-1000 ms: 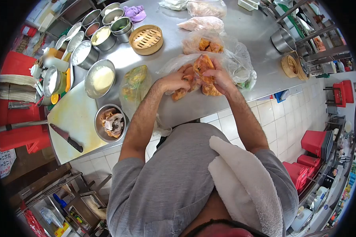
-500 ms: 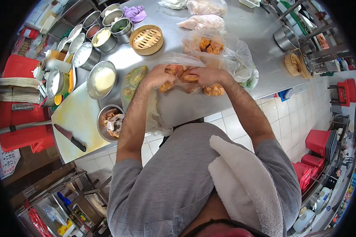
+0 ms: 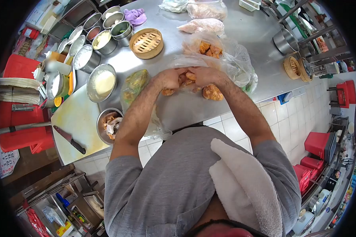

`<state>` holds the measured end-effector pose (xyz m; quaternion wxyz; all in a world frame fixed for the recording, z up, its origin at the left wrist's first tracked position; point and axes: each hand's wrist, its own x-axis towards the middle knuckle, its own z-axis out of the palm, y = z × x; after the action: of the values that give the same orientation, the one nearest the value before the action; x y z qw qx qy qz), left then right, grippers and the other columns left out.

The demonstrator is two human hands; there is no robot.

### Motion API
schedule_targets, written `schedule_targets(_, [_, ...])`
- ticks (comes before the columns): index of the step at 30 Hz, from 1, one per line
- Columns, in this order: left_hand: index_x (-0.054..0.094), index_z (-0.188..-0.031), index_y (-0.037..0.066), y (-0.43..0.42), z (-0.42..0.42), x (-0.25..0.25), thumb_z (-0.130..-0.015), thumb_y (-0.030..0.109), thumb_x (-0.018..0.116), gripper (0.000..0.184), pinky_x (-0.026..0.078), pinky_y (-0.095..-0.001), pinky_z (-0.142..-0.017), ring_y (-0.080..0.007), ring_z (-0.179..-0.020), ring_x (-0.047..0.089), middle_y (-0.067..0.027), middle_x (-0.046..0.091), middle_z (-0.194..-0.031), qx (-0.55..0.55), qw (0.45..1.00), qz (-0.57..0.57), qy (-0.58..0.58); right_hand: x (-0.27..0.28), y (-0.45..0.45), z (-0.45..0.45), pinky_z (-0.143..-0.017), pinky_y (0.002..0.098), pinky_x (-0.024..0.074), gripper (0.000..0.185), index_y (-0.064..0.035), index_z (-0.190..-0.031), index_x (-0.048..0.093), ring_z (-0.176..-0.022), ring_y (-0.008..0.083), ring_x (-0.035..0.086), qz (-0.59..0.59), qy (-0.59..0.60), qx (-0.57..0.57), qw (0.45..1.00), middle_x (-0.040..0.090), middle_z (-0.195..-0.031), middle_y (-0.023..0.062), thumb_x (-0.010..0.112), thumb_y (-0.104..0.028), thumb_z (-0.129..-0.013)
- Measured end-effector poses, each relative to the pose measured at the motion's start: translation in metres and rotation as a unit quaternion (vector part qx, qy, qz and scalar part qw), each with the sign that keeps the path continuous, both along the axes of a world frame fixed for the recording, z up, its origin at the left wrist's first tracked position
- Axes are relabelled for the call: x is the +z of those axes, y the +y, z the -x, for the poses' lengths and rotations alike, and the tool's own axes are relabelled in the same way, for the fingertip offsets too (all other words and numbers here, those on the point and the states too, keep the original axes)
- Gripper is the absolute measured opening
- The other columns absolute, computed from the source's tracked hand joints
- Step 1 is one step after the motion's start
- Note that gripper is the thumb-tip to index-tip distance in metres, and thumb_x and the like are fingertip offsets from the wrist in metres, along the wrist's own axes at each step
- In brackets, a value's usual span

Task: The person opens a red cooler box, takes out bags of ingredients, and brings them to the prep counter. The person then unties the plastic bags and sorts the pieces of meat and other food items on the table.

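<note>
In the head view my left hand point(image 3: 170, 78) and my right hand point(image 3: 205, 76) meet over a clear plastic bag point(image 3: 194, 62) at the middle of the table. Between them show orange-brown food pieces point(image 3: 187, 79), which look like marinated meat. Both hands are closed on the bagged pieces, with most fingertips hidden. One wrapped orange lump point(image 3: 213, 93) lies by my right wrist, and a smaller orange lump point(image 3: 167, 91) sits below my left hand. Just beyond the hands is an open plastic bag of orange pieces point(image 3: 210, 49).
A bag of green-yellow food point(image 3: 135, 85) lies beside my left forearm. Further left are a metal bowl point(image 3: 109, 90), a cutting board point(image 3: 69, 114) and a knife point(image 3: 70, 139) on it. A bamboo steamer point(image 3: 159, 48) stands beyond, near several metal containers.
My hands have drawn closer together, the left shifting rightward, and the orange pieces between them are more covered. The other things on the table stay in place.
</note>
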<state>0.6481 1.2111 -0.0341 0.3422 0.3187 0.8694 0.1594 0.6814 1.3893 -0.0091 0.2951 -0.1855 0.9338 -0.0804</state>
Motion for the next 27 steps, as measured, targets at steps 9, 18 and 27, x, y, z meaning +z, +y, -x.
schedule_targets(9, [0.042,-0.127,0.017,0.002,-0.013,0.002,-0.06,0.015,0.064,0.07,0.05,-0.0413,-0.079,-0.0321,-0.091,0.061,-0.0161,0.063,-0.099,0.07,0.993,0.06,0.07,0.011,0.006,-0.012,-0.093,0.0373,0.0423,0.047,-0.0284,-0.124,0.047,-0.113,0.0242,0.051,-0.005,-0.002,0.003,1.0,0.051,-0.125,0.0047,0.062,-0.034,-0.08])
schedule_targets(18, [0.035,-0.135,0.019,-0.002,-0.022,0.007,-0.062,0.015,0.064,0.079,0.05,-0.0405,-0.08,-0.0308,-0.093,0.061,-0.0144,0.062,-0.103,0.063,0.986,0.123,0.09,0.028,-0.002,-0.022,-0.093,0.0395,0.0418,0.047,-0.0296,-0.131,0.04,-0.115,0.0241,0.05,-0.011,-0.029,0.004,1.0,0.05,-0.128,0.0055,0.049,-0.02,-0.086])
schedule_targets(27, [0.043,-0.132,0.019,-0.037,-0.03,0.003,-0.056,0.009,0.064,0.079,0.047,-0.0383,-0.084,-0.0329,-0.1,0.056,-0.017,0.058,-0.11,0.036,0.999,0.018,0.021,0.012,0.021,-0.017,-0.092,0.038,0.0413,0.065,-0.0184,-0.128,0.044,-0.11,0.0297,0.051,0.171,-0.025,-0.071,0.982,0.055,-0.118,0.0144,0.061,-0.007,-0.066])
